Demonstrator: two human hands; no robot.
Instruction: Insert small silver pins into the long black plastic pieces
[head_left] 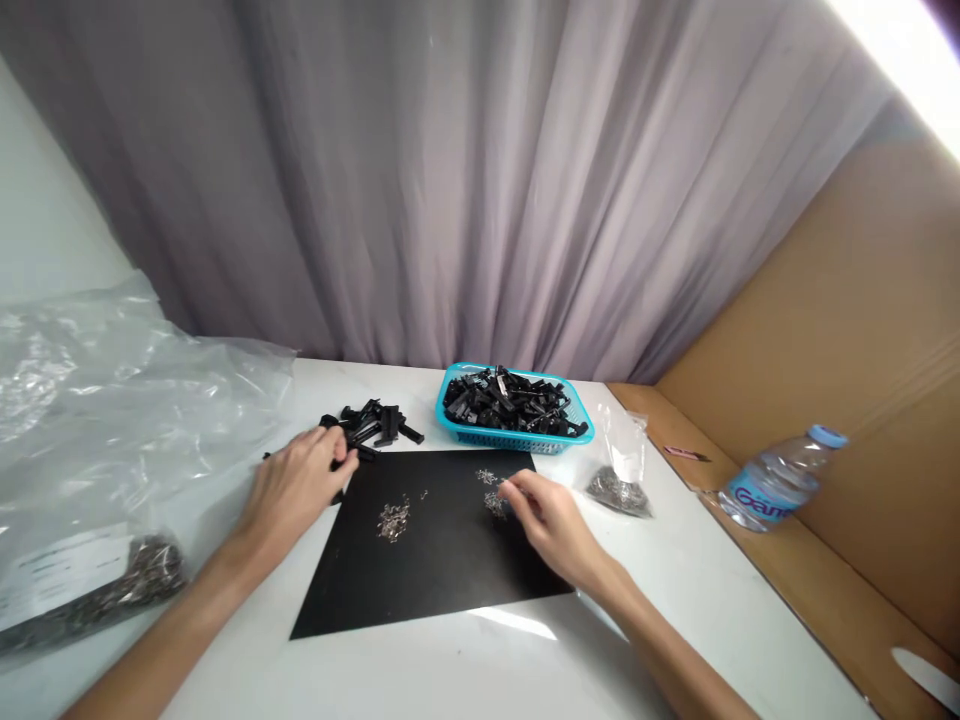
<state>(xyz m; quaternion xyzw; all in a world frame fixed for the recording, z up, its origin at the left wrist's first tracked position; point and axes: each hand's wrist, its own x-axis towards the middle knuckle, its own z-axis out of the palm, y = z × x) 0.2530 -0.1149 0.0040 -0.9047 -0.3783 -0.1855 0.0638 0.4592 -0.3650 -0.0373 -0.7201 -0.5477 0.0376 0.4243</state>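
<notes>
My left hand is at the left edge of a loose pile of black plastic parts, its fingers curled and closed on a black plastic part partly hidden by them. My right hand pinches thumb and forefinger together beside a small heap of tiny metal pieces; whatever the fingertips hold is too small to name. Both heaps of metal bits lie on a black mat; the larger heap sits left of centre.
A blue basket full of black plastic parts stands at the back. To its right slumps a clear bag of small metal pieces. Large plastic bags cover the left side. A water bottle stands on cardboard at right.
</notes>
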